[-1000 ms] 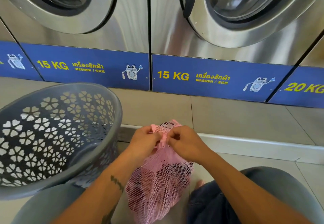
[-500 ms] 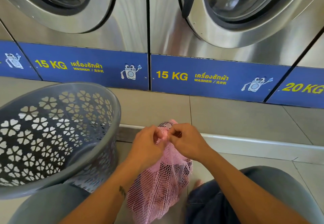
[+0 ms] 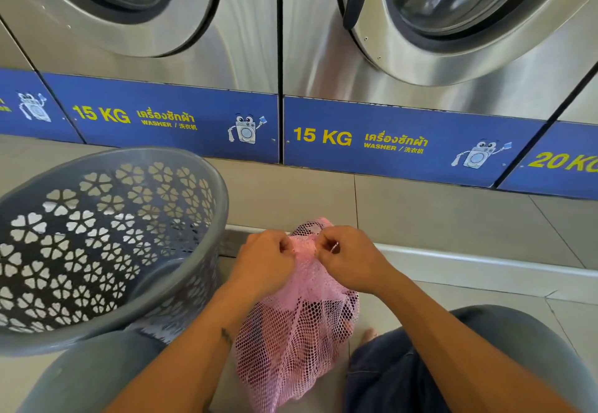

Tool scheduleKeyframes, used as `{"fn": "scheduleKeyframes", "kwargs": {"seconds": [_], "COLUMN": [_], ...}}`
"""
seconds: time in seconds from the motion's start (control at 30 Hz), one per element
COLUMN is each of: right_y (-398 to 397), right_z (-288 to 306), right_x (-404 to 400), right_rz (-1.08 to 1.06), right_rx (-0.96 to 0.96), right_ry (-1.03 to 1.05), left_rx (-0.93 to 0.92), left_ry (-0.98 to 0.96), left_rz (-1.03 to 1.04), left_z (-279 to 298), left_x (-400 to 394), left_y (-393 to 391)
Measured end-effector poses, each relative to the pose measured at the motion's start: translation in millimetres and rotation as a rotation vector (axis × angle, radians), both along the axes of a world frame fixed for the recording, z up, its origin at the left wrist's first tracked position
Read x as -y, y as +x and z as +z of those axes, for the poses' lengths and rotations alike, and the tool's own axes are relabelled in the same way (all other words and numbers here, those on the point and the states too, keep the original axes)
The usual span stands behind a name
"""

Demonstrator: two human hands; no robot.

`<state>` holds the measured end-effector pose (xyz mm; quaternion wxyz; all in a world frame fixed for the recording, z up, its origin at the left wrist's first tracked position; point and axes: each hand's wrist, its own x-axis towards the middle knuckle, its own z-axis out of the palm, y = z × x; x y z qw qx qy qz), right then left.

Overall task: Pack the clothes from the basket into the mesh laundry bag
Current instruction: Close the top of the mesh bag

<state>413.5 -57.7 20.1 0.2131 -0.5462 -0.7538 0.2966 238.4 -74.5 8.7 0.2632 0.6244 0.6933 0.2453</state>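
Bright daylight, sharp focus, wide-angle edge bending.

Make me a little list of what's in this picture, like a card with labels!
place: laundromat floor by the washers
basket: grey basket, looks empty, on the left
bag: pink mesh bag with dark clothes inside
left hand: left hand pinching the bag's top
right hand: right hand pinching the bag's top
step: seems to be closing the bag

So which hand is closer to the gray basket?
The left hand. It pinches the top of the pink mesh bag just beside the gray basket wall. The right hand grips the same bag top on the far side from the basket.
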Motion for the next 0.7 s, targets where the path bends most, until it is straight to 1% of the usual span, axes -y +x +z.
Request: {"fn": "scheduleKeyframes", "kwargs": {"seconds": [0.1, 0.27, 0.4, 0.5, 0.63, 0.7], "right_y": [5, 22, 35, 35, 20, 10], "right_z": [1, 3, 6, 4, 1, -4], "right_x": [-3, -11, -13, -10, -2, 3], "right_rz": [-0.004, -0.033, -0.058, -0.06, 0.016, 0.065], "right_rx": [0.092, 0.321, 0.426, 0.407, 0.238, 0.198], "right_ry": [-0.012, -0.072, -0.134, -0.09, 0.075, 0.092], "left_rx": [-0.036, -0.102, -0.031, 0.0, 0.007, 0.031], "left_ry": [-0.012, -0.041, -0.038, 0.007, 0.032, 0.03], "left_rz": [0.05, 0.072, 0.029, 0.001, -0.04, -0.07], "left_z": [-1, -6, -10, -10, -6, -6], "left_x": [-5, -10, -12, -12, -10, -8], "left_y": [-9, -17, -17, -14, -12, -10]}}
